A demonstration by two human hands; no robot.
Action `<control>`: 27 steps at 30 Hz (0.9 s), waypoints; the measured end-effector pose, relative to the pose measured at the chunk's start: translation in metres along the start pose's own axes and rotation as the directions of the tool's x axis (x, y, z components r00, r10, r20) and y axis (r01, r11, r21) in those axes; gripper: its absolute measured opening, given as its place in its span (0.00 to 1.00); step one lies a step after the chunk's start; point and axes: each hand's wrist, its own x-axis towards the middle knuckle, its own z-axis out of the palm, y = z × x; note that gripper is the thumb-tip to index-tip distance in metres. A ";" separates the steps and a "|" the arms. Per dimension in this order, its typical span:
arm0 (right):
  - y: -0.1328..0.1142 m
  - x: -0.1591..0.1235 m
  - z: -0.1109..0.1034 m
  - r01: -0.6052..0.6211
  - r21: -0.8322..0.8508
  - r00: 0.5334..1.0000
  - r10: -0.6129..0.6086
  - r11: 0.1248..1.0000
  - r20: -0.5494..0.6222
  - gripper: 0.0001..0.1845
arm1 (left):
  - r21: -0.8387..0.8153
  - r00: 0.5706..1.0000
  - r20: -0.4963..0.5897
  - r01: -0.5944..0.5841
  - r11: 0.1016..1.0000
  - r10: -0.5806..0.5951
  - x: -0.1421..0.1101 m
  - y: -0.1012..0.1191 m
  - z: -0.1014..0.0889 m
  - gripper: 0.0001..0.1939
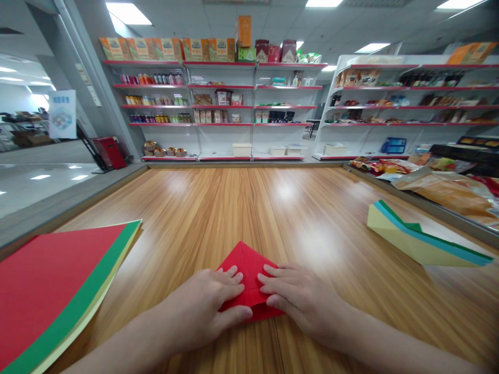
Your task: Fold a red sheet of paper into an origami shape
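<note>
A folded piece of red paper (251, 275) lies on the wooden table in front of me, its peak pointing away. Creases run down and across it, and a dark gap shows between layers along the near edge. My left hand (214, 298) rests on its left half, open, with fingers spread flat and the thumb near the lower edge. On the right half lies my right hand (300, 296), also open, its fingers stretched over the paper and the thumb close to the gap. Both hands cover the side corners.
At the left lies a stack of coloured sheets (58, 280), red on top, with green and cream beneath. A folded paper boat (409, 236) in cream, blue and green stands at the right. Packaged goods (452, 189) lie beyond the right table edge; stocked shelves (222, 106) stand behind.
</note>
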 end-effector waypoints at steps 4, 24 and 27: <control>0.006 -0.004 0.004 0.005 -0.018 1.000 -0.005 1.000 -0.019 0.13 | -0.012 0.995 0.095 0.033 0.999 -0.031 -0.005 -0.012 -0.008 0.19; 0.010 -0.002 0.003 0.015 -0.057 1.000 -0.016 0.998 -0.018 0.14 | 0.135 0.990 0.001 -0.142 0.981 0.143 -0.008 -0.045 0.004 0.21; 0.008 0.000 0.002 -0.010 -0.044 0.995 0.005 0.999 -0.101 0.12 | 0.148 0.987 -0.012 -0.156 0.977 0.159 -0.007 -0.036 -0.001 0.18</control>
